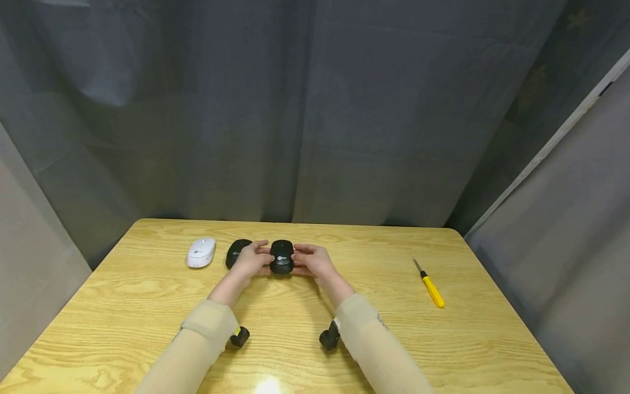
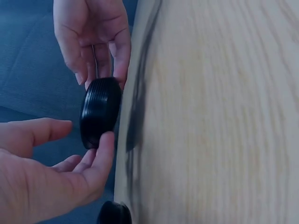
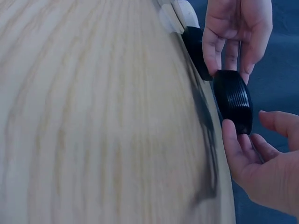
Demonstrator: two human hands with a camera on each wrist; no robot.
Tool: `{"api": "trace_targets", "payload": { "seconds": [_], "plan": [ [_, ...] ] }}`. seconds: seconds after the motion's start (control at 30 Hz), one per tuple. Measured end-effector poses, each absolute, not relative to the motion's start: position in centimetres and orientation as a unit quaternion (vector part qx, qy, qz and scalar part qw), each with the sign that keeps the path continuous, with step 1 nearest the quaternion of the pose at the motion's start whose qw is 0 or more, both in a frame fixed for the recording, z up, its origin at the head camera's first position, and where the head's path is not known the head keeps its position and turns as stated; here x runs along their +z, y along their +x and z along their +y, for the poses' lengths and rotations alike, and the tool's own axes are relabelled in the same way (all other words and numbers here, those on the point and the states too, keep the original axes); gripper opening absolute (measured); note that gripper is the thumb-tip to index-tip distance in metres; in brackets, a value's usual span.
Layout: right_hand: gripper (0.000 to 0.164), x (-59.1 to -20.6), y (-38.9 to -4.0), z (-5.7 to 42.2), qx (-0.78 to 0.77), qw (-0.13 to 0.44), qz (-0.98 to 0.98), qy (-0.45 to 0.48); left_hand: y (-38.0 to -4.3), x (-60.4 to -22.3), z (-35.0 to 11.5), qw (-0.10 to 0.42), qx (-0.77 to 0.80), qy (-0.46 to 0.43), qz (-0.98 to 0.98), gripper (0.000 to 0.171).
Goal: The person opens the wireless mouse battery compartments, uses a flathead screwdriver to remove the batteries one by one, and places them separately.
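A black computer mouse [image 1: 282, 256] is held between my two hands near the back of the wooden table. My left hand [image 1: 252, 260] grips its left side with the fingertips, the thumb lifted off it in the left wrist view. From the other side my right hand [image 1: 316, 260] holds it the same way, its thumb also apart in the right wrist view. The mouse's ribbed end [image 2: 100, 105] faces the left wrist camera, with a shadow on the wood beside it. Partly behind my left hand lies a second black mouse [image 1: 237, 250].
To the left of the second black mouse is a white mouse [image 1: 201, 252]. A screwdriver with a yellow handle [image 1: 433, 293] lies on the right side of the wooden table [image 1: 482, 339]. Dark grey curtains [image 1: 305, 109] hang behind the table. Small black devices sit at both wrists.
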State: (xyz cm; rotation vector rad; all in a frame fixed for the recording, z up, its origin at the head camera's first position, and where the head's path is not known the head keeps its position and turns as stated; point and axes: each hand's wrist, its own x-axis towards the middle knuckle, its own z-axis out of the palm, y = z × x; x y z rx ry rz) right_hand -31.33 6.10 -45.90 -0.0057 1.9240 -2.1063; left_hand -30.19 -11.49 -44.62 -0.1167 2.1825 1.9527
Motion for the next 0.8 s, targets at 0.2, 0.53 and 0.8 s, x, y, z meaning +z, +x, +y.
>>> {"api": "trace_targets", "payload": {
  "seconds": [0.2,0.53,0.8],
  "plan": [
    [0.045,-45.3,-31.1,6.9,-0.724,0.133,0.677,-0.010,-29.5,-43.2,-11.3,0.110,0.703,-0.041,0.701,0.054],
    [0.049,-43.9,-30.5,8.2,-0.729,0.130,0.671,-0.036,-28.9,-41.9,-11.2,0.137,0.718,-0.044,0.682,0.057],
    [0.049,-40.7,-28.8,9.2,-0.706,0.138,0.693,-0.050,-27.9,-40.3,-10.6,0.140,0.727,-0.031,0.671,0.054]
  ]
}}
